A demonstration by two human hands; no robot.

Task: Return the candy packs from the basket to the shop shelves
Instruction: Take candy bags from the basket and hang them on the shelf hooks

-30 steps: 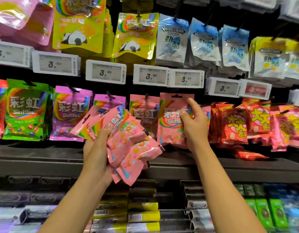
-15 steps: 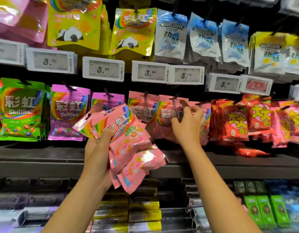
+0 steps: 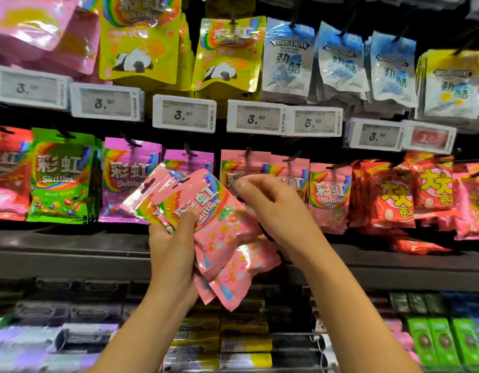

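Pink packs (image 3: 214, 224), a fanned stack of them, sit in the left hand (image 3: 171, 249), thumb clamped across the front and hang-holes tilted up, probably so the next one peels off easily. The right hand (image 3: 273, 208) hovers at the stack's top edge, fingers loosely curled, holding nothing that I can make out. Just behind, matching pink packs hang on pegs (image 3: 289, 160) under the price tags (image 3: 255, 117), which looks like the home row. No basket in sight.
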